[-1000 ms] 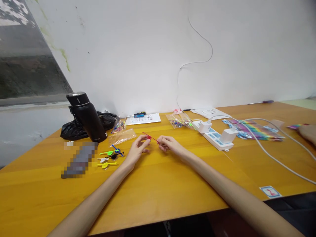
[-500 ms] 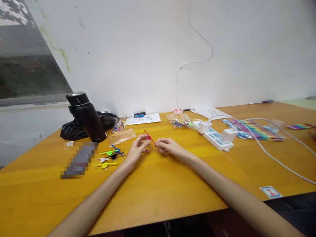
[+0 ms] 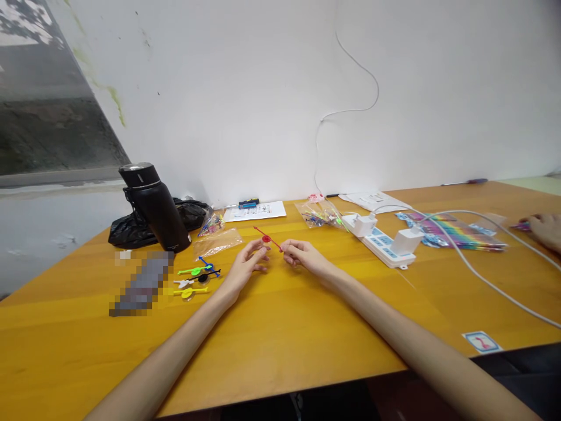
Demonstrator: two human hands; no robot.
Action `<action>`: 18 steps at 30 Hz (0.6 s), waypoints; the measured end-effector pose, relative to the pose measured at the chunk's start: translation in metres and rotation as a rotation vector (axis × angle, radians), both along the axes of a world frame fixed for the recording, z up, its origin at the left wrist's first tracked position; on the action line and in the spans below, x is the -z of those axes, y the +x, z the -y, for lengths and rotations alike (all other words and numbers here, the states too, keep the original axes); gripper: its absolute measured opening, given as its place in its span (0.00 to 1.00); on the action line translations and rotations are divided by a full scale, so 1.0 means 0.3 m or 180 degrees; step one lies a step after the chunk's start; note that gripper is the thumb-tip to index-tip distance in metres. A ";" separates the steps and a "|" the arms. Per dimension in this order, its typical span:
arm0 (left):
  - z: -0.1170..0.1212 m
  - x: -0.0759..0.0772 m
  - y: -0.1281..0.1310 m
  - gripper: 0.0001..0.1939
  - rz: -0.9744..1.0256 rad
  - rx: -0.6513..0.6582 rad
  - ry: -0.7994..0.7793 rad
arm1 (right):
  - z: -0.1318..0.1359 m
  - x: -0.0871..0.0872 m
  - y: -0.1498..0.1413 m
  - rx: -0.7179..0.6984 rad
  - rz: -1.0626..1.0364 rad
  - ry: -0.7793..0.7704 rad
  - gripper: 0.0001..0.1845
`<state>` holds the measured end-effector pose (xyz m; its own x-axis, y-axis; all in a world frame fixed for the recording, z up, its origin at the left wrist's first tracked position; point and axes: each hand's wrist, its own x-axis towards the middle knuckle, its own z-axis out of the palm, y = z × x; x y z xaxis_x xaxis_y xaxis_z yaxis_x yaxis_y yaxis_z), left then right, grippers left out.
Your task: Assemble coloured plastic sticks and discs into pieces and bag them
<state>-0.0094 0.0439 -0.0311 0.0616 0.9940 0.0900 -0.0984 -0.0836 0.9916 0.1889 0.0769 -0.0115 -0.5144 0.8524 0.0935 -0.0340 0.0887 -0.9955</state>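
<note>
A red arrow-shaped spinner (image 3: 274, 242) with a round disc at its middle is tilted above the table. My right hand (image 3: 304, 257) pinches its lower right end between thumb and fingertips. Just below and left of the disc, my left hand (image 3: 245, 266) is half curled with thumb and fingers apart, and I see nothing held in it. Left of that hand lie similar spinners: a green one (image 3: 196, 271), a blue one (image 3: 207, 265), a black one (image 3: 203, 278), a white one (image 3: 184, 283) and a yellow one (image 3: 188, 292). Clear round bases show under some of them.
A black bottle (image 3: 155, 210) stands by a black plastic bag (image 3: 193, 215). A power strip (image 3: 385, 248) with white cables lies right of centre. Behind are small-parts bags (image 3: 319, 215) and a screwdriver (image 3: 249, 203). Another person's hand (image 3: 546, 229) rests beside rainbow-coloured sticks (image 3: 464, 231).
My right hand has drawn the red spinner slightly right and up, off my left fingertips, so its disc shows fully. Another person's hand has come further into view at the right.
</note>
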 end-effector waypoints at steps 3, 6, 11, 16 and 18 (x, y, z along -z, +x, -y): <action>0.002 0.002 0.000 0.26 -0.0033 0.0099 -0.0003 | 0.008 -0.012 0.000 -0.0018 0.0033 0.0097 0.20; 0.000 0.007 0.000 0.24 -0.0122 0.0301 0.0047 | 0.010 -0.021 0.005 -0.0015 0.0078 0.0163 0.21; 0.002 0.020 0.006 0.16 -0.0504 0.0592 0.0318 | -0.013 0.003 0.017 -0.0067 0.0201 0.0200 0.22; 0.020 0.026 0.019 0.11 -0.1289 0.0739 0.0842 | -0.015 0.005 -0.017 -0.0333 0.0283 0.0301 0.21; 0.025 0.030 0.025 0.11 -0.1574 0.0698 0.0894 | -0.004 -0.022 -0.051 -0.0536 0.0395 0.0355 0.20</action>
<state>-0.0020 0.0364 -0.0401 0.3635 0.8959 0.2553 0.3238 -0.3784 0.8672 0.1736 0.0781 -0.0048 -0.6618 0.7416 0.1094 0.0644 0.2017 -0.9773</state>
